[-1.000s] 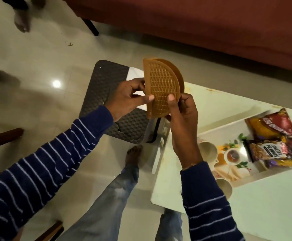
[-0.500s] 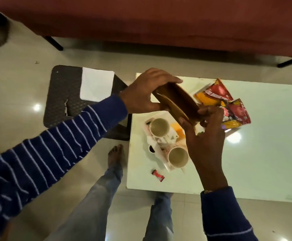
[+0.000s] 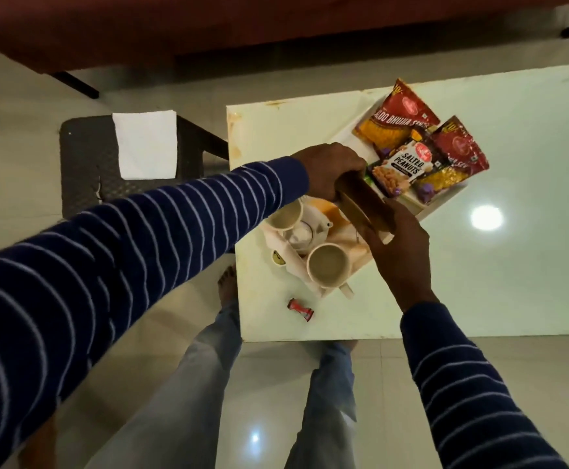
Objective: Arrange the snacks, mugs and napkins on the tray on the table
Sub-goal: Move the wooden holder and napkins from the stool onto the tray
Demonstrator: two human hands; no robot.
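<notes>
We see both hands meeting over the tray (image 3: 443,204), which sits askew on the pale surface (image 3: 479,282). Between them is a brown napkin holder (image 3: 364,204) — the left hand (image 3: 332,174) is curled around its upper end and the right hand (image 3: 399,247) grips its lower end from beneath, so each hand is closed on the same piece. The holder hangs tilted above the middle of the tray; we cannot tell whether it touches the tray floor.

At the far end of the tray lie three snack packets, overlapping: an orange-and-red packet (image 3: 398,116) farthest back, a salted peanuts packet (image 3: 401,170) in front of it and just beside the holder, and a dark red packet (image 3: 459,154) to the right. At the near end stand two cream mugs, one partly hidden under the left wrist (image 3: 285,214), the other (image 3: 327,265) at the tray's near corner, openings up.

A small red wrapper (image 3: 300,308) lies on the surface, apart from the tray. Off to the left, a white napkin (image 3: 146,143) rests on a dark woven stool (image 3: 83,164), well away from the tray.
</notes>
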